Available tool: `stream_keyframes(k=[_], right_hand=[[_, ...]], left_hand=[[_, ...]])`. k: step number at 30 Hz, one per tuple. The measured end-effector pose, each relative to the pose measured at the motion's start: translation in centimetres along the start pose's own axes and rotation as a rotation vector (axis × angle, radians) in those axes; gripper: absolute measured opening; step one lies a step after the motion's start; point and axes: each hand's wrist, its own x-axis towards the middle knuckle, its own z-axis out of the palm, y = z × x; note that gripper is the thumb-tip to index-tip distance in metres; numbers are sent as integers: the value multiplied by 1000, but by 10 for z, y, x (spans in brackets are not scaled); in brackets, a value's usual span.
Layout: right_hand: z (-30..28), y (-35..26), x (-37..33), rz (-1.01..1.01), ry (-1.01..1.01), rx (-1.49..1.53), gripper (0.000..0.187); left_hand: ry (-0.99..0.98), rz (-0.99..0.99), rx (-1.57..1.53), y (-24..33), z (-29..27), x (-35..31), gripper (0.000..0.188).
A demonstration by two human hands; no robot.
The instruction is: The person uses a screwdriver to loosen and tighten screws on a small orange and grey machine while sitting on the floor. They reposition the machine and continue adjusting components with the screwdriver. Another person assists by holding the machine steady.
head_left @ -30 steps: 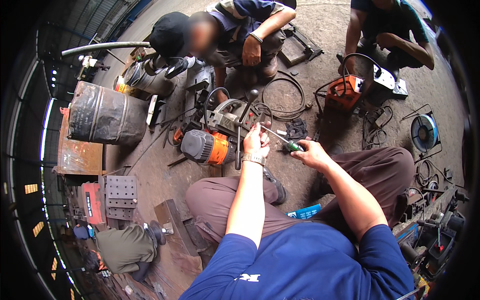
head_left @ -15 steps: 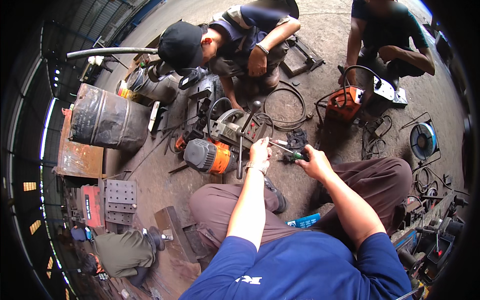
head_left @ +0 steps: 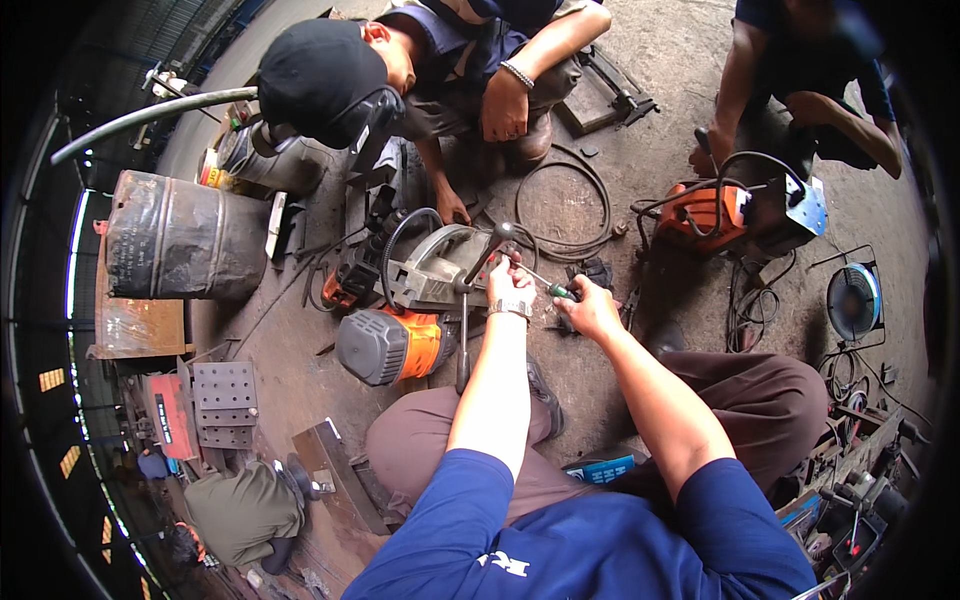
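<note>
My right hand point(head_left: 588, 307) is closed round the green handle of a screwdriver point(head_left: 562, 291), its thin shaft pointing up and left. Around the tip end of the shaft, my left hand point(head_left: 512, 283) has its fingers pinched together; what lies between them is too small to make out. Both hands are beside the panel side of a portable drill machine point(head_left: 432, 262) lying on the ground. Its grey and orange motor point(head_left: 395, 345) faces me, and a lever handle point(head_left: 463, 340) stands out just left of my left wrist. My left fingers partly cover the panel.
A co-worker in a black cap point(head_left: 325, 85) crouches across the machine, one hand point(head_left: 452, 208) near it. Another person point(head_left: 800, 100) squats by an orange machine point(head_left: 705, 215). Coiled cable point(head_left: 600, 215), a fan point(head_left: 853, 300), a drum point(head_left: 185, 238) and steel plates point(head_left: 225, 393) lie around.
My hands, with the screwdriver, have moved in closer to the machine's panel. The view has shifted, and the co-worker in the cap appears nearer, head bent low.
</note>
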Motion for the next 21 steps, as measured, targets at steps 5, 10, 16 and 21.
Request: stream_keyframes(k=[5,10,16,21], right_hand=[[8,0,32,-8,-92,18,37],[13,-7,42,-128,-77,-40,36],[14,-4,46,-145,-48,-31,34],[15,4,52,-197,-21,-67,36]], left_hand=[[4,119,-79,6,3,10,20],[11,106,-100,18,-4,20,21],[22,91,-160,12,-1,24,24],[-35,96,-172,11,4,26,23]])
